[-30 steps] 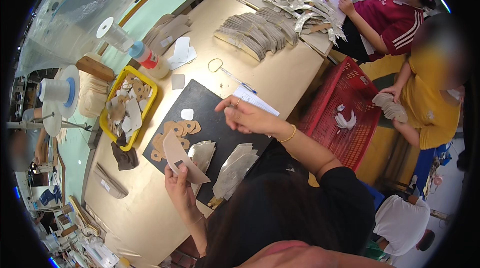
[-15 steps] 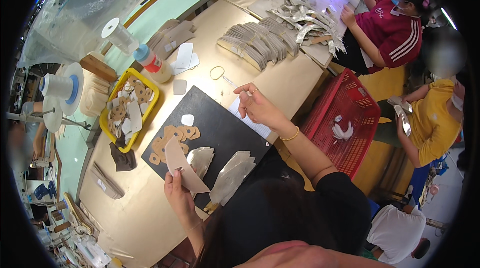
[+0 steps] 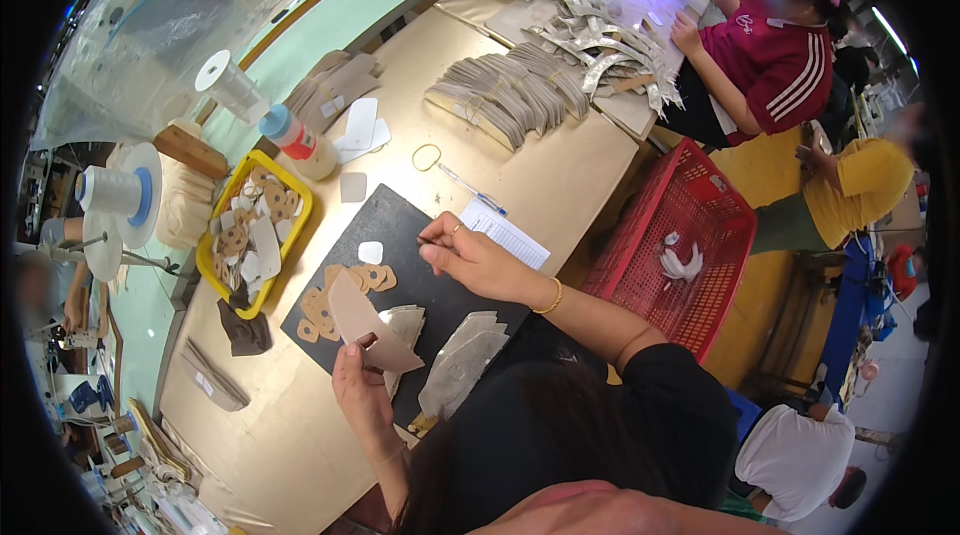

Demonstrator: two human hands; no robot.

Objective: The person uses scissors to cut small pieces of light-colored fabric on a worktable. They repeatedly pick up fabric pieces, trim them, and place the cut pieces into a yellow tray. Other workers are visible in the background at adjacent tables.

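Note:
My left hand pinches a curved beige shoe-upper piece by its lower edge, tilted above a black board. A small dark rectangular spot shows on the piece near my fingers. Over the board's far right part, my right hand has its thumb and fingers closed together; whatever is between them is too small to make out. On the board lie several tan pieces with dark round holes, a small white patch, a silvery stack partly behind the beige piece, and another silvery stack.
Beyond the board are a pen, a written sheet and a rubber band. A yellow basket of scraps and a blue-capped bottle stand left. Bundled grey pieces lie far; a red crate stands right, near co-workers.
My right hand has moved left and nearer from beside the pen and sheet, and its fingers have closed. My left hand still holds the beige piece, turned slightly.

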